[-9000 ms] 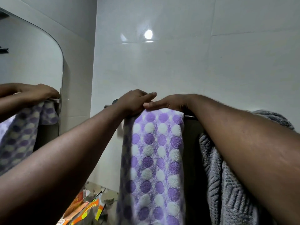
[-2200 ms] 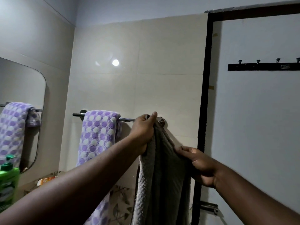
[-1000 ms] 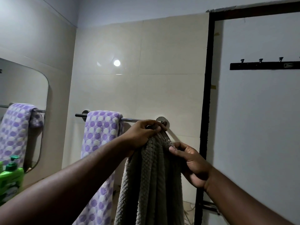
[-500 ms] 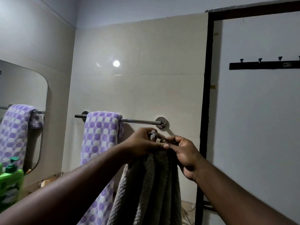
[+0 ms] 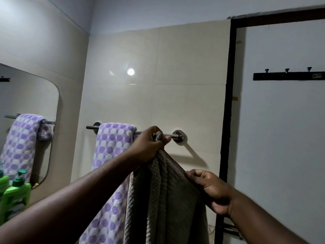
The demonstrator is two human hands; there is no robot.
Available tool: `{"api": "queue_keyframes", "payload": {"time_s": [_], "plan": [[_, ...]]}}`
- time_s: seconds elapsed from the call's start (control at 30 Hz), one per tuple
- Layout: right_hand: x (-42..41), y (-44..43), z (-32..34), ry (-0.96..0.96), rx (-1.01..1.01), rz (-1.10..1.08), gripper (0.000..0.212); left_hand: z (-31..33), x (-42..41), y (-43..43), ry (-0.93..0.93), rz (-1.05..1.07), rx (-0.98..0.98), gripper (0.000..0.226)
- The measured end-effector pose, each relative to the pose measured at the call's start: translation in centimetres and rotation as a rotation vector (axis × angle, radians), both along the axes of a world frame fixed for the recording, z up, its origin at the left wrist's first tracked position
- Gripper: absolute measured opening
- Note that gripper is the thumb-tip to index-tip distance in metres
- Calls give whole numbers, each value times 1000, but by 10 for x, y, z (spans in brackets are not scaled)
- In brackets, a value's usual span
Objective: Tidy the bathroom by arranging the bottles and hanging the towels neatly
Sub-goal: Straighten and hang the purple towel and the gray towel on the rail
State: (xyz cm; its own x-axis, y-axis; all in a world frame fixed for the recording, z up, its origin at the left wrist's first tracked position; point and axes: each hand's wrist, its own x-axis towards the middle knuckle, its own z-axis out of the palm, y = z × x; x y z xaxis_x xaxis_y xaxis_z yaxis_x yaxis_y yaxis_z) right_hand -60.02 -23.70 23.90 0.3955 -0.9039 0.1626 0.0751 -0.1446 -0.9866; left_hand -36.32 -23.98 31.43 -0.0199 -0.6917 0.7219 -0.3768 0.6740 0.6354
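Head view.
- Left hand [image 5: 149,145]: raised to the level of the towel rail [image 5: 169,135], fingers curled tight round a bunched top corner of the grey towel [image 5: 168,199]. A tuft of cloth pokes out above the fist.
- Right hand [image 5: 211,191]: lower and to the right, fingers curled, pinching the towel's right edge and drawing it taut in a slant down from the left fist.
- Grey towel: ribbed, hanging in long folds below both hands, in front of the rail. Whether it touches the rail cannot be told.
- Purple dotted towel [image 5: 112,147]: draped over the rail's left end, just beside the grey one.
- Mirror [image 5: 26,95]: on the left wall, reflecting the dotted towel.
- Green pump bottles [image 5: 16,196]: lower left, below the mirror.
- Hook rack [image 5: 288,76]: black, mounted on the right.
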Motion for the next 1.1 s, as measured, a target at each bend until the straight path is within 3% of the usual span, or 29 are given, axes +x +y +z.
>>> {"api": "queue_keyframes", "payload": {"time_s": [0.1,0.17,0.33,0.43,0.57,0.63,0.77,0.9,1.03,1.1], "plan": [[-1,-4,12,-88,-41,-114,51,-6,-4,12,-309,-180,160,45],[5,-6,24,-142,-75,-129,38,-11,-13,14,-442,-191,169,40],[16,-2,42,-221,-86,-89,28,-11,-29,10,-198,-233,108,15],[9,3,39,-170,-34,-54,41,-7,-29,6,-38,-169,45,34],[-4,6,22,-83,36,-56,58,-2,-14,-2,117,-36,26,31],[-7,5,19,-128,25,-121,57,-1,-6,-1,112,-125,95,22],[3,4,31,-169,-71,-217,39,-8,-21,9,-137,-318,229,30],[21,1,44,-231,-110,-206,35,-16,-47,9,-109,-329,133,33],[17,-3,46,-218,-115,-161,29,-11,-44,12,-51,-124,-10,44],[13,-4,41,-194,-125,-130,23,-9,-39,11,-71,32,-45,38]]}}
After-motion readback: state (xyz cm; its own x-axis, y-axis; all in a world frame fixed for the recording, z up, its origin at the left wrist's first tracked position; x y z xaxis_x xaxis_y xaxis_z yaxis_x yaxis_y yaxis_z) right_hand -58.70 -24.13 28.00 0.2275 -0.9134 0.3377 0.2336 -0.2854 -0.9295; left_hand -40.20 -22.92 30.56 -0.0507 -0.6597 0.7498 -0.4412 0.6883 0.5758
